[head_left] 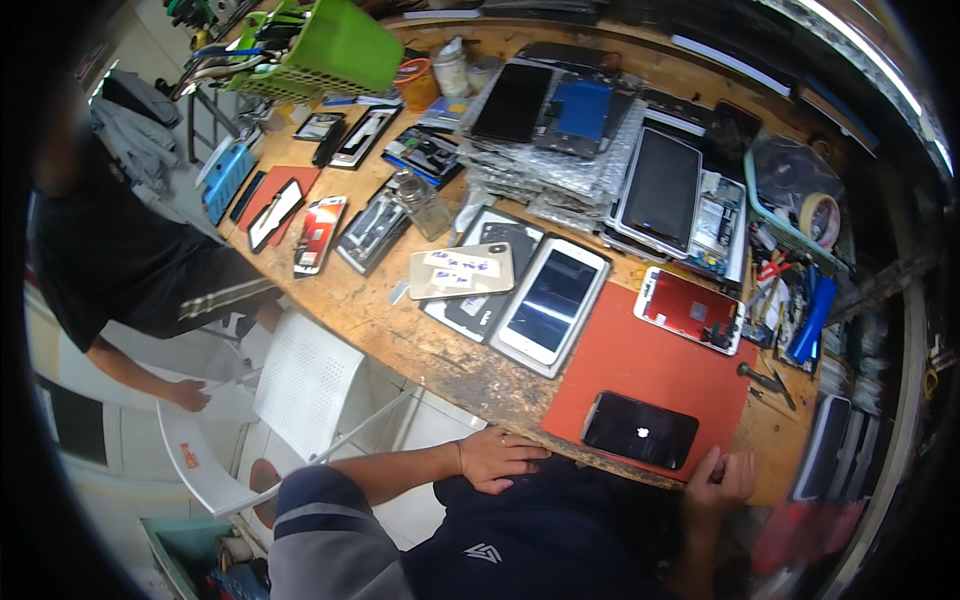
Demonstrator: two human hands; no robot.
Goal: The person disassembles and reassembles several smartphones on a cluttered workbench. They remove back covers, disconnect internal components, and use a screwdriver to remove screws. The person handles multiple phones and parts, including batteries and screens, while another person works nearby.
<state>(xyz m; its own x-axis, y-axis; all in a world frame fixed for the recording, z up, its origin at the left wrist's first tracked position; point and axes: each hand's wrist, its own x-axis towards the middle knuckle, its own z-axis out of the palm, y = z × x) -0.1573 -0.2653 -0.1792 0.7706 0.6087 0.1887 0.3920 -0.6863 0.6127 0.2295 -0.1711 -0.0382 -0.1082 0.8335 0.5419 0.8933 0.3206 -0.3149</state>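
My left hand rests on my lap beside the table's front edge, fingers stretched out and nothing in them. Curled at the right front edge of the table, my right hand is closed, with no object showing in it. Just left of it, a black smartphone lies face up on a red mat, a small white logo lit on its dark screen. Behind that phone, a white-framed phone screen assembly shows its red back. A small dark-handled tool lies at the mat's right edge.
A white phone and a gold phone back with labels lie left of the mat. Tablets sit on bubble-wrapped stacks behind. A green basket holds tools. Another person is at the left, near a white chair.
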